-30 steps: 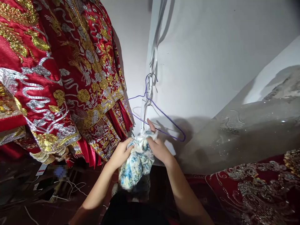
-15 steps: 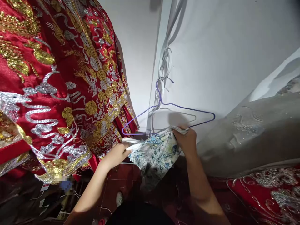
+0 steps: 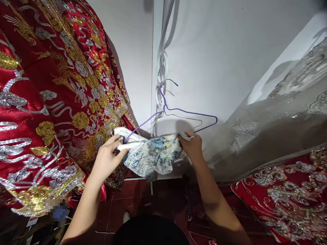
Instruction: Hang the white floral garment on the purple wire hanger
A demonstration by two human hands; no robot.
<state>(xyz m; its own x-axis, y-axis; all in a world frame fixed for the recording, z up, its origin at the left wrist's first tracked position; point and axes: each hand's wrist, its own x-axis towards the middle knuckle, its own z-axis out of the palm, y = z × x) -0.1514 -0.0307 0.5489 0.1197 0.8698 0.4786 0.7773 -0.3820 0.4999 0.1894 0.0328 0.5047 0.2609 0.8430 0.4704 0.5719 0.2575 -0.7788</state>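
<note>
- Dark clothing is showing at the bottom edge, with a shoe tip peeking out above it on the red tiled floor.
- The left hand is pinching the white band of the floral cloth between thumb and fingers.
- The right hand is gripping the cloth's other end, its fingers closing over the gathered edge.
- The floral cloth is hanging between both hands, in front of the lower part of the purple hanger.
- The hanger's left end is sitting between the two white edges of the band; its right end is sticking out beyond the right hand.
- A red embroidered jacket is hanging on the left; a red beaded garment is lying at lower right.
- White loops are hanging above the hanger, against the pale wall.
</note>
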